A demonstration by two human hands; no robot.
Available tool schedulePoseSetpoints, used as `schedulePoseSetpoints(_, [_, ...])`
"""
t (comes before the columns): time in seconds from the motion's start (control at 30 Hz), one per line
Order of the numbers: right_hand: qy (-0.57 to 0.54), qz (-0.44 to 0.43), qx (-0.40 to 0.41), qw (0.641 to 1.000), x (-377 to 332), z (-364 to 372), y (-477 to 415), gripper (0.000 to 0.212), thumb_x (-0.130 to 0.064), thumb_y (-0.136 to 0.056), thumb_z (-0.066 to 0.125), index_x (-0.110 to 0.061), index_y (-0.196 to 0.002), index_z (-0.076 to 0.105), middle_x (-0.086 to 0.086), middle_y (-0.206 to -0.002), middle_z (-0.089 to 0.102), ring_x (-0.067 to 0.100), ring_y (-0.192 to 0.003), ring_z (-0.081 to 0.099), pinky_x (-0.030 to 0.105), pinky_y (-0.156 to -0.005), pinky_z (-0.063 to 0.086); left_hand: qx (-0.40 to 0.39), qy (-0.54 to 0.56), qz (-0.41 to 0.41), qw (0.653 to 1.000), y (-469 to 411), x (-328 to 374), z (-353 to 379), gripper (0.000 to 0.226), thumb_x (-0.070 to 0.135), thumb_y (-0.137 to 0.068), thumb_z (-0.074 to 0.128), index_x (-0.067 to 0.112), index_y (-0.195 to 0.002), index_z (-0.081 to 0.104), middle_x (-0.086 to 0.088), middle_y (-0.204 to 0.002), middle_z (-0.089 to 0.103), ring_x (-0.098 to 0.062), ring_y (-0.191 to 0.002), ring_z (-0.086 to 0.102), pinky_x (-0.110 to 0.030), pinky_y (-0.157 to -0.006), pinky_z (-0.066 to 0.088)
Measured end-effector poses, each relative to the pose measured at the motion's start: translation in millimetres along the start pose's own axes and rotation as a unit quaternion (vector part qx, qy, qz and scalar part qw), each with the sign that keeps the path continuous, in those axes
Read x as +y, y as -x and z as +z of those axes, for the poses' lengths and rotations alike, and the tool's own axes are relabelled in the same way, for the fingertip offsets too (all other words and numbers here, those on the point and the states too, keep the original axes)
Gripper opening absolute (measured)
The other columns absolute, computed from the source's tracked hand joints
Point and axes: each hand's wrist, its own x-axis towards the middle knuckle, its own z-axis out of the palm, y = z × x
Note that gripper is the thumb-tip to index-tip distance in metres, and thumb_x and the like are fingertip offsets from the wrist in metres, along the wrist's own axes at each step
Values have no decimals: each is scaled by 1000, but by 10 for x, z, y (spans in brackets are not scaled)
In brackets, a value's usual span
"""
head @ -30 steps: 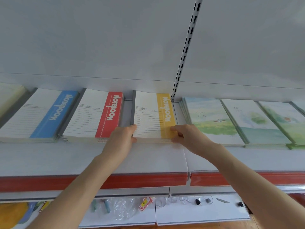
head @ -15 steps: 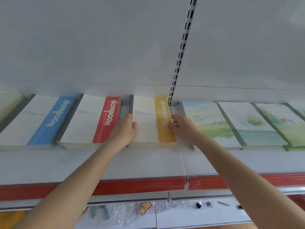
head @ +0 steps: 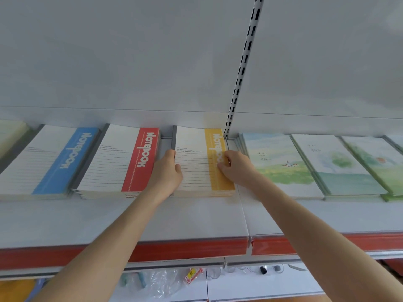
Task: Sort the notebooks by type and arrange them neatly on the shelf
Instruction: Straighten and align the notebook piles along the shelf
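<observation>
Left hand (head: 168, 171) clasps the left edge of the yellow notebook stack (head: 194, 173), its thumb laid over the lined cover and its fingers down the side, in the gap next to the red notebook stack (head: 115, 166). Right hand (head: 235, 168) holds the same stack at its right edge, fingers curled with their tips on the yellow "Notebook" band. The yellow stack lies flat on the shelf (head: 196, 216), its back against the rear panel just left of the slotted upright (head: 242, 68). Further left, beside the red stack, lies the blue notebook stack (head: 43, 164). To the right of the upright, watercolour notebooks (head: 279, 164) lie side by side in a row. A red strip (head: 185, 247) runs along the shelf's front edge, and crumpled clear plastic (head: 161, 282) lies on the level below.
</observation>
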Motion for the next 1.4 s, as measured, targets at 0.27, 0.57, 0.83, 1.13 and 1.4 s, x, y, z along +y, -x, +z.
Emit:
schedulePoseSetpoints(0.27, [-15, 8, -11, 1000, -6, -81, -68, 16, -22, -96, 45, -7, -101, 45, 6, -99, 50, 20, -87, 47, 25, -64, 36, -10, -28, 7, 1000, -126, 10, -10, 30, 5, -96, 37, 0, -125, 41, -13, -97, 57, -22, -76, 56, -25, -56, 42])
schedulePoseSetpoints(0.57, [-9, 2, 3, 1000, -32, -20, -260, 26, -12, -96, 36, -17, -71, 31, -4, -70, 37, 12, -63, 37, 21, -52, 30, -9, -14, -4, 1000, -239, 6, 20, 33, -4, -94, 34, 3, -124, 44, -12, -105, 59, -17, -83, 49, -26, -64, 38])
schedulePoseSetpoints(0.83, [-11, 8, -2, 1000, -43, -13, -257, 3, -9, -94, 35, -10, -92, 38, -4, -73, 40, 18, -73, 42, 20, -53, 33, -3, -25, 0, 1000, -201, 45, 39, 30, -3, -94, 35, 2, -122, 46, -12, -114, 58, -23, -97, 56, -21, -69, 36])
schedulePoseSetpoints(1.13, [-89, 18, 13, 996, -5, -23, -227, 15, -6, -91, 40, -6, -104, 49, 8, -107, 54, 24, -93, 50, 32, -78, 44, 1, -38, -2, 999, -214, 40, 30, 30, -4, -93, 34, -1, -119, 48, -14, -103, 58, -18, -85, 48, -28, -69, 38])
schedulePoseSetpoints(1.4, [-89, 13, 24, 996, -26, -27, -185, 36, -2, -92, 36, -7, -127, 41, 13, -118, 54, 30, -110, 51, 37, -85, 45, 6, -49, -4, 999, -220, 37, 49, 32, -4, -93, 34, 0, -122, 46, -15, -104, 60, -20, -83, 52, -30, -68, 45])
